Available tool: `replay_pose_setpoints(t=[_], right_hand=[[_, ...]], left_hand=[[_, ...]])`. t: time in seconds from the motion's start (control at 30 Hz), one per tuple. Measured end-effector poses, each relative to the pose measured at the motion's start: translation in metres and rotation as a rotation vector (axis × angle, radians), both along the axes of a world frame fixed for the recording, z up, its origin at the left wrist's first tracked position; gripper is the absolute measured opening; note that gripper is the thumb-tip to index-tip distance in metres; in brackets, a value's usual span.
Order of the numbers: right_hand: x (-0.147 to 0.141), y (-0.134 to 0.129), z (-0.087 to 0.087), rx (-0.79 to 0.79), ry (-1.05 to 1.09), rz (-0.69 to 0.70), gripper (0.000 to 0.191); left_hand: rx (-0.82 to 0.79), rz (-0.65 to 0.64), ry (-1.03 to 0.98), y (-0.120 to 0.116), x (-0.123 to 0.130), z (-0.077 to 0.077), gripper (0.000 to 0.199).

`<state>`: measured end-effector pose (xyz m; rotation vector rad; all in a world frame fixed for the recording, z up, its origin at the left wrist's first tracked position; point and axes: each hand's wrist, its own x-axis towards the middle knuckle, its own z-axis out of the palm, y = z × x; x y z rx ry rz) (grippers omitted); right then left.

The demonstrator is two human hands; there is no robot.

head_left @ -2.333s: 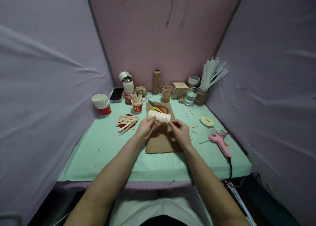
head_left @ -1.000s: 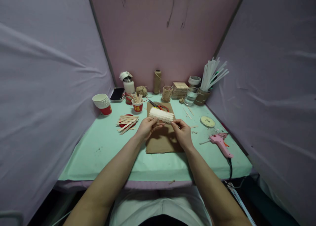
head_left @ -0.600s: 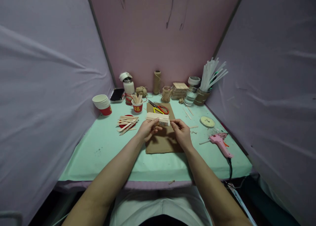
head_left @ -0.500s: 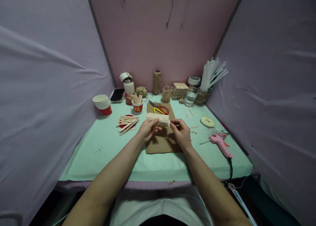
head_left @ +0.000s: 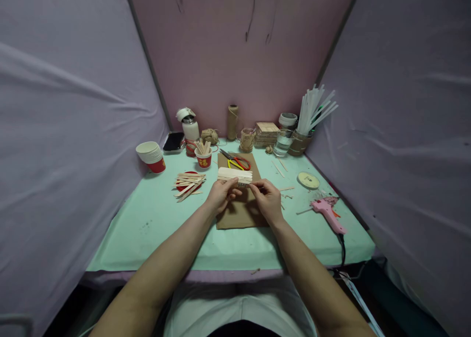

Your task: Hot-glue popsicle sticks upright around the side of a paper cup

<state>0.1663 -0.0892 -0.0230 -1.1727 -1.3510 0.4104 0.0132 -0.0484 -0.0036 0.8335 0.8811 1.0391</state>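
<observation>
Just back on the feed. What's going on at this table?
A person is holding a small piece faced with flat wooden sticks above a sheet of cardboard. The left hand grips it from the near side; the right hand has its fingertips at the right end, though their exact hold is too small to tell. A pink glue gun lies to the right, and loose sticks are heaped to the left.

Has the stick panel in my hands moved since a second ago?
Yes: the stick panel sits lower in view against the scissors, exposing more of them.
</observation>
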Motion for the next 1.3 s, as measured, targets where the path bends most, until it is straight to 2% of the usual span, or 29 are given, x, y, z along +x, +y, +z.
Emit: replay_pose_setpoints(t=[0.13,0.3,0.5,0.8,1.0,1.3], right_hand=[[0.002,0.001,0.001,-0.051,0.062,-0.061,0.018],[0.006,0.003,0.003,-0.156,0.156,0.033,0.024],[0.006,0.003,0.001,-0.204,0.179,0.043,0.026],[0.006,0.004,0.000,-0.158,0.171,0.070,0.024],[0.005,0.002,0.003,-0.150,0.159,0.056,0.022],[0.005,0.000,0.005,-0.166,0.170,0.072,0.019]], left_hand=[[0.074,0.011,0.033,0.001,0.001,-0.003,0.024],[0.231,-0.046,0.094,0.000,0.001,-0.006,0.037],[0.257,-0.064,0.136,-0.002,0.000,-0.006,0.046],[0.275,-0.085,0.109,-0.001,-0.002,-0.006,0.048],[0.290,-0.050,0.109,0.000,-0.004,-0.003,0.054],[0.343,-0.051,0.255,-0.006,-0.009,0.005,0.041]])
